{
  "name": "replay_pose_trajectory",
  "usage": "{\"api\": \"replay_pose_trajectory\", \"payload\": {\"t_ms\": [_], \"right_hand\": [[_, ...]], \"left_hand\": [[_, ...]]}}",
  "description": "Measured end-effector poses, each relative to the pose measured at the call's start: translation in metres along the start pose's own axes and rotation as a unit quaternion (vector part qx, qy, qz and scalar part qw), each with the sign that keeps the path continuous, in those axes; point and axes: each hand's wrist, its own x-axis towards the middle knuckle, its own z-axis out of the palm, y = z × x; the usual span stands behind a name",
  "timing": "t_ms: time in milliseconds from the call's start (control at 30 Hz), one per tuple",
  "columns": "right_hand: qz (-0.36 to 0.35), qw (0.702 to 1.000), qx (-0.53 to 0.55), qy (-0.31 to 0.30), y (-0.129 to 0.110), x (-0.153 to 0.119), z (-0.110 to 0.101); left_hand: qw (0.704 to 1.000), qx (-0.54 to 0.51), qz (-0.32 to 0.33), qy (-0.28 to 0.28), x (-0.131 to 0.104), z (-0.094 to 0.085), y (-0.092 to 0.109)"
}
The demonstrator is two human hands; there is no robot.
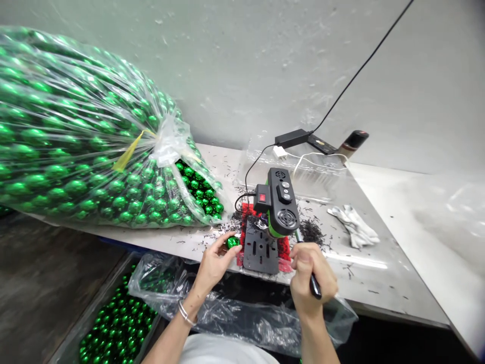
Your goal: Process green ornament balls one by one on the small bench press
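Between the thumb and fingers of my left hand [215, 264] is a shiny green ball [232, 242], held just left of a small black bench drill press [282, 199]. My right hand [312, 275] is wrapped round the press's lever handle [314, 286], whose black grip end sticks out below the fist. Under the drill head lies a slotted black base plate [261, 253] on a red mat [285, 248]. Dark shavings [311, 231] are scattered around the press. The drill head hides its tip from me.
A big clear bag of green balls [87, 136] lies at the left, its tied neck beside an opening. White gloves [354, 226] rest at the right. A black power adapter [292, 137] and cables are behind. Below the table edge sits a plastic-lined bin of green balls [113, 323].
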Motion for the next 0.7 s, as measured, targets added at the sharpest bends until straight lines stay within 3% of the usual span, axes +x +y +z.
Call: {"api": "replay_pose_trajectory", "payload": {"t_ms": [167, 267, 400, 467, 533, 633, 700], "right_hand": [[0.002, 1.0, -0.005, -0.006, 0.005, -0.002, -0.002], [0.023, 0.999, 0.018, 0.029, 0.01, -0.01, -0.001], [0.135, 0.984, 0.074, 0.094, 0.007, -0.04, 0.001], [0.199, 0.974, 0.075, 0.076, 0.001, -0.062, 0.001], [0.242, 0.967, 0.081, 0.007, -0.005, -0.086, 0.001], [0.3, 0.946, 0.098, -0.075, -0.011, -0.118, -0.004], [0.353, 0.923, 0.12, -0.094, -0.013, -0.137, -0.011]], "left_hand": [[0.998, -0.065, -0.009, -0.001, -0.021, 0.011, -0.013], [0.997, -0.078, -0.026, -0.013, -0.03, 0.013, -0.02], [0.995, -0.087, -0.039, -0.035, -0.038, 0.012, -0.025], [0.996, -0.071, -0.032, -0.039, -0.041, 0.013, -0.026], [0.998, -0.036, -0.025, -0.054, -0.046, 0.015, -0.023], [0.992, 0.02, -0.005, -0.125, -0.058, 0.021, -0.015], [0.981, 0.064, -0.001, -0.185, -0.069, 0.026, -0.011]]}}
